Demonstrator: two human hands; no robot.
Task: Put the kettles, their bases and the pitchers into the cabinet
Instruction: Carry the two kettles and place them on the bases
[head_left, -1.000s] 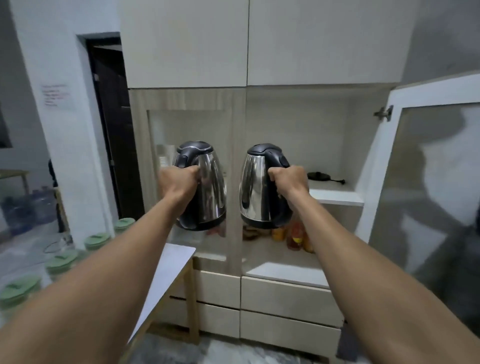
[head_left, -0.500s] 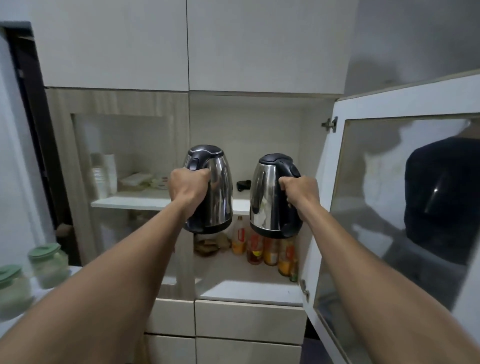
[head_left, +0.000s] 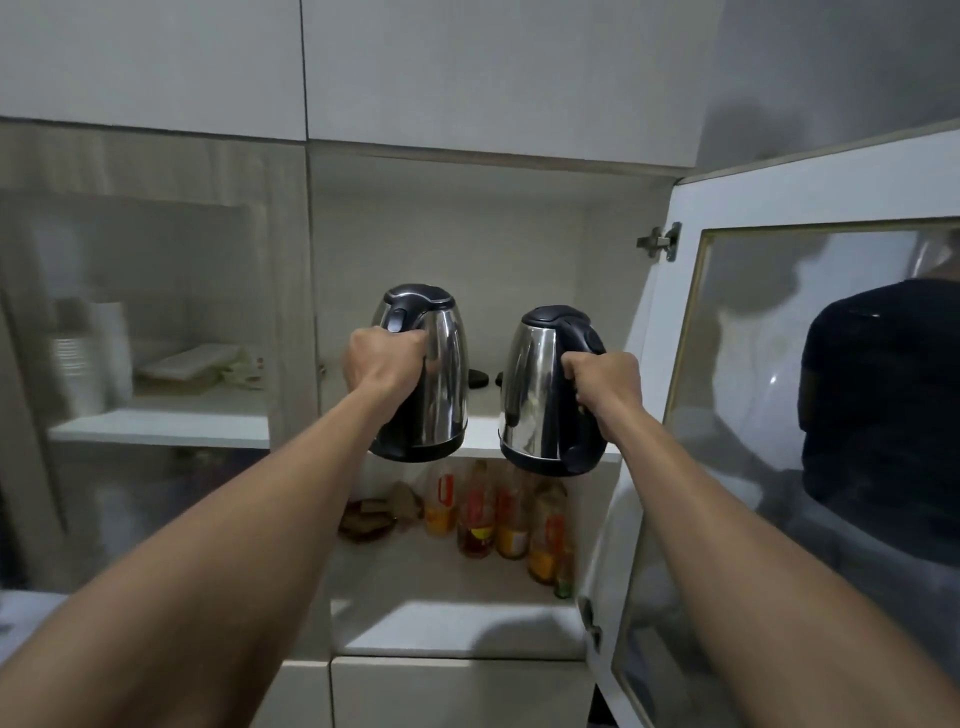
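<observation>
**Steel kettles held before the cabinet's upper shelf**

Pale wood and white panels make up the cabinet, which fills the view. Its right-hand door stands swung wide, white-framed, with a glass pane that mirrors a person in a dark shirt. The opening between the centre post and that door is unobstructed across its whole width. The left door is closed, and stacked white dishes show dimly behind its glass.

Inside the open half, the upper shelf has bare room at its front edge and headroom above. Both kettles hang in the air just before that edge, their bottoms about level with it, upright and a little apart from each other. The left grip is clenched round the black handle of the left kettle. The right grip is wrapped round the handle of the right kettle, which sits slightly lower and close to the door's inner edge.

Behind them, a black base lies on the shelf, mostly hidden.

On the lower shelf, a cluster of bottles stands toward the back right. Their labels are red and yellow, but the writing is too blurred to read. A metal hinge sits at the door's top corner.
</observation>
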